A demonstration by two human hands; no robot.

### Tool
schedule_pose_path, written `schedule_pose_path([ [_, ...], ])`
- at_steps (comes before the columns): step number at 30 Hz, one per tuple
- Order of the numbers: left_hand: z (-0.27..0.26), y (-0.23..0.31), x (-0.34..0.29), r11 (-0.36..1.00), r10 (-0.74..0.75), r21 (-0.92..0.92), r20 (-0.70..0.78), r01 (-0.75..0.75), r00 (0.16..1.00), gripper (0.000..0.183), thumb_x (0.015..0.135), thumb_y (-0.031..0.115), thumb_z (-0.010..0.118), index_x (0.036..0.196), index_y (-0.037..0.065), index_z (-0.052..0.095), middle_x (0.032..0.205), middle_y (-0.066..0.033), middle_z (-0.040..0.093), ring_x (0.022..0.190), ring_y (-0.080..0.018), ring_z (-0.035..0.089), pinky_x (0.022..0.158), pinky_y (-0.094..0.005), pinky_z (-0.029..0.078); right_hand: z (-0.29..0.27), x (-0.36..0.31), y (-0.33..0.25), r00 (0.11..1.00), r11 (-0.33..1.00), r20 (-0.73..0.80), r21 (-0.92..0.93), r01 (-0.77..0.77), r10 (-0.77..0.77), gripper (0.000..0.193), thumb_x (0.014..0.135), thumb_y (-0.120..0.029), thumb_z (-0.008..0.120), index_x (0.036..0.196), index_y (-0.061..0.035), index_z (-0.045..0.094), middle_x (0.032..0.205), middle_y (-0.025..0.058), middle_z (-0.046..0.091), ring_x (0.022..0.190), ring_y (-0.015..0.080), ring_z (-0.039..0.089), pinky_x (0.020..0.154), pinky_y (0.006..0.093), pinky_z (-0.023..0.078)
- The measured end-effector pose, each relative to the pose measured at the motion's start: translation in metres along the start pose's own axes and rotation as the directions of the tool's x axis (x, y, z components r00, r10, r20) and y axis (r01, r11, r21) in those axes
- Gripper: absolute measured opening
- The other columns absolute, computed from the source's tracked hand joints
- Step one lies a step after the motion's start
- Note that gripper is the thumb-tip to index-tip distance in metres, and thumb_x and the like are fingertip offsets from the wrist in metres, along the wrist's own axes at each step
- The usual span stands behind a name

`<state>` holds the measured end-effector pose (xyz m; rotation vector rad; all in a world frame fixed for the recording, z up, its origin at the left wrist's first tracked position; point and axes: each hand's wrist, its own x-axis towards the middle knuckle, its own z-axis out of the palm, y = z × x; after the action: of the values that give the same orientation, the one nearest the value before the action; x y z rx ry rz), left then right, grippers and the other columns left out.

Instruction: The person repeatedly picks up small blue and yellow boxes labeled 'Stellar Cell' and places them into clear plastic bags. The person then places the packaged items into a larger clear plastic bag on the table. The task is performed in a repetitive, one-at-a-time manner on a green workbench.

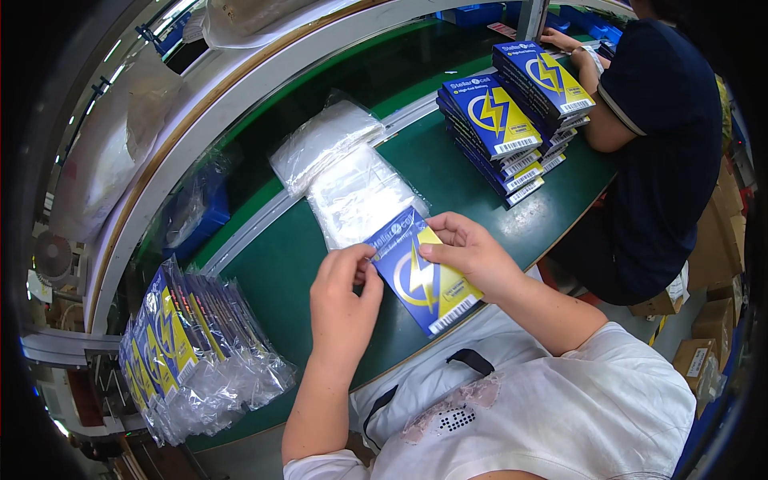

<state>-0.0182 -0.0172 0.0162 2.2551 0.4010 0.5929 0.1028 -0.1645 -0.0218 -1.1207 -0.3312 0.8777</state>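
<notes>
My right hand grips a flat blue and yellow card package with a lightning mark, thumb on its face. My left hand pinches the package's left edge; I cannot tell whether a clear film lies under those fingers. Just beyond the package lies a pile of clear plastic bags on the green table. To my left, a row of bagged blue and yellow packages stands leaning on the table.
Two stacks of the same blue and yellow packages sit at the far right of the table. A person in a dark shirt sits beside them. Cardboard boxes stand on the floor at right. Blue bins sit under the shelf.
</notes>
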Motion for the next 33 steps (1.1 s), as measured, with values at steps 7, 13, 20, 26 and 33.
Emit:
schedule_pose_path([
  [7, 0.005, -0.015, -0.015, 0.753, -0.305, -0.606, 0.026, 0.257, 0.952, 0.031, 0.090, 0.006, 0.061, 0.118, -0.002, 0.050, 0.091, -0.0064, 0.062, 0.084, -0.0106, 0.060, 0.077, -0.0240, 0.049, 0.022, -0.004, -0.004, 0.989, 0.993, -0.097, 0.031, 0.111, -0.108, 0.020, 0.083, -0.018, 0.073, 0.079, -0.0027, 0.060, 0.076, 0.0051, 0.065, 0.067, 0.0067, 0.060, 0.060, 0.0202, 0.048],
  [13, 0.012, 0.001, -0.020, 0.248, -0.349, -0.931, 0.173, 0.269, 0.921, 0.029, 0.095, 0.006, 0.050, 0.122, -0.004, 0.046, 0.115, -0.0137, 0.059, 0.105, -0.0187, 0.059, 0.092, -0.0321, 0.048, 0.026, -0.006, 0.000, 0.999, 0.938, -0.003, -0.345, 0.036, -0.040, 0.034, 0.081, -0.025, 0.075, 0.093, 0.0045, 0.062, 0.072, 0.0036, 0.062, 0.060, 0.0049, 0.051, 0.055, 0.0228, 0.043],
  [20, -0.002, 0.011, -0.021, 0.243, -0.306, -0.937, 0.172, 0.251, 0.937, 0.030, 0.096, 0.007, 0.048, 0.124, -0.004, 0.045, 0.120, -0.0153, 0.057, 0.109, -0.0219, 0.059, 0.094, -0.0364, 0.048, 0.017, -0.021, -0.045, 0.904, 0.677, 0.409, -0.632, 0.377, -0.121, 0.107, 0.067, -0.014, 0.083, 0.148, -0.0050, 0.014, 0.083, 0.0115, 0.060, 0.065, 0.0178, 0.058, 0.060, 0.0273, 0.047],
  [26, 0.005, 0.022, -0.041, 0.350, -0.058, -0.803, 0.495, 0.482, 0.867, 0.035, 0.098, 0.017, 0.048, 0.127, -0.004, 0.047, 0.122, -0.0155, 0.056, 0.114, -0.0252, 0.056, 0.099, -0.0402, 0.044, 0.019, -0.029, -0.054, 0.473, 0.232, 0.339, -0.556, 0.798, -0.813, 0.034, 0.079, 0.008, 0.057, 0.111, 0.0001, 0.063, 0.081, 0.0113, 0.062, 0.065, 0.0189, 0.059, 0.059, 0.0286, 0.048],
  [33, -0.002, 0.026, -0.039, 0.060, -0.179, -0.852, 0.503, 0.520, 0.845, 0.048, 0.100, 0.029, 0.040, 0.137, -0.001, 0.038, 0.128, -0.0150, 0.052, 0.118, -0.0256, 0.052, 0.099, -0.0385, 0.042, 0.049, -0.033, -0.042, 0.403, 0.245, 0.721, -0.321, 0.915, -0.564, 0.025, 0.079, -0.001, 0.058, 0.104, -0.0014, 0.062, 0.079, 0.0095, 0.057, 0.065, 0.0266, 0.055, 0.061, 0.0367, 0.047],
])
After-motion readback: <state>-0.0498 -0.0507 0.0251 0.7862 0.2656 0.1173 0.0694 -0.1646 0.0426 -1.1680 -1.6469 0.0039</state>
